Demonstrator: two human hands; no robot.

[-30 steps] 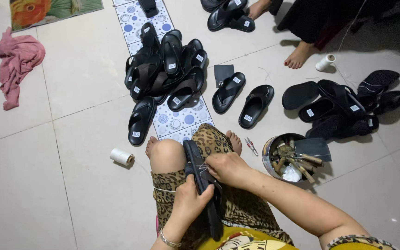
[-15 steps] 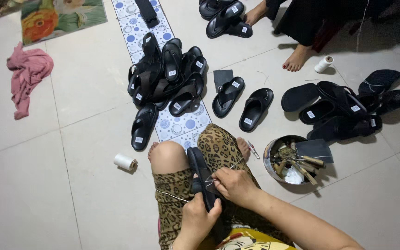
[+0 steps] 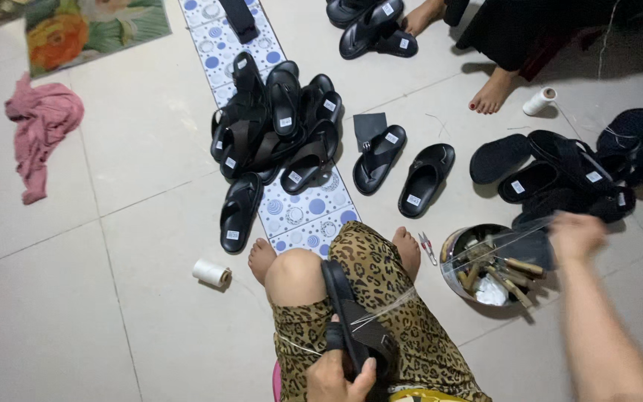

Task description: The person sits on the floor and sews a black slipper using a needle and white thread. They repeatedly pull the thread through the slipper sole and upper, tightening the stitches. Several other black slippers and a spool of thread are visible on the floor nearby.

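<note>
Left hand [image 3: 336, 376] fingers clamped on black rubber sandal [image 3: 351, 324] resting on lap.
Blurred right hand [image 3: 576, 237], fingers closed on taut clear thread [image 3: 478, 253], raised above round metal tool tin [image 3: 459, 246] on floor.

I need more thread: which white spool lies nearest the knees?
The white spool on the floor left of the bare knee; the other spool lies far off by another person's foot.

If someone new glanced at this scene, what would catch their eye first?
Probably the heap of black sandals on the patterned tile strip ahead. Nearer, the left hand grips a black sandal on the lap, while the right hand, blurred, pulls a thread taut above a metal tool bowl.
</note>
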